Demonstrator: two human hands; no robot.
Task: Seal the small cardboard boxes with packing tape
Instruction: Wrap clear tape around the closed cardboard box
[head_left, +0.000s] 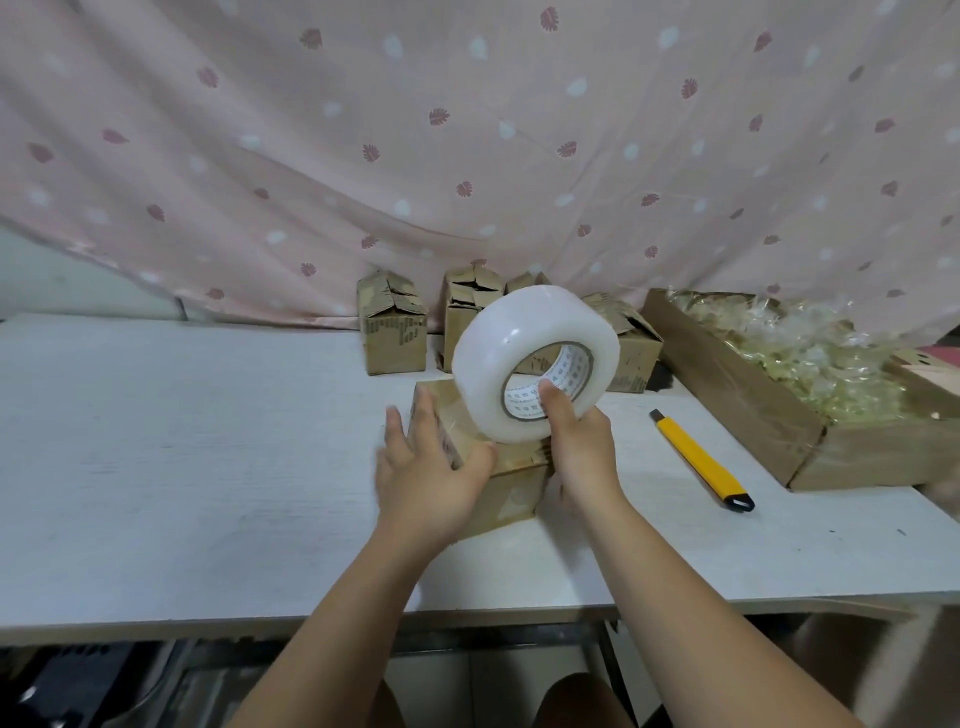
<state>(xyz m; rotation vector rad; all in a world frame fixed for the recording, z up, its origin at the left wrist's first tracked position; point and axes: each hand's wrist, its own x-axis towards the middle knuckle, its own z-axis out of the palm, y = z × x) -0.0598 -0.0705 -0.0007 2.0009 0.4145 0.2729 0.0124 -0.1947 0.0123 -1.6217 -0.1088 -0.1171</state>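
Box (511, 496), likely light and crushable, steadied by left hand (428, 470) spread against it; right hand (579, 447) grips stiff tape roll (498, 364), thumb in its core.

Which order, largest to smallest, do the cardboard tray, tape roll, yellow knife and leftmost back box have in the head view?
1. cardboard tray
2. tape roll, raised nearer the camera
3. leftmost back box and yellow knife: unsure, one bulkier, one longer
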